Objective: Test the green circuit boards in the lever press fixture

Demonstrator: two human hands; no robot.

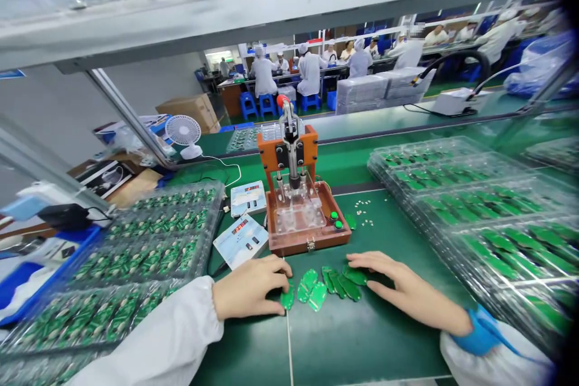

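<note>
Our left hand (pixel 251 286) curls over the leftmost of the small green boards (pixel 316 292). Fingertips and thumb touch it, yet we cannot tell whether it is pinched or only pressed. Our right hand (pixel 398 286) lies flat with its fingers stretched wide, resting on the right end of the cluster. The boards lie fanned on the green mat (pixel 362 344) toward its near edge, just in front of the orange press fixture (pixel 301 211) — clear trays (pixel 474 205) stand along its right edge.

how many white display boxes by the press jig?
2. One display box sits left of the press jig; the other lies nearer, just beyond the left hand. None looks hidden.
</note>
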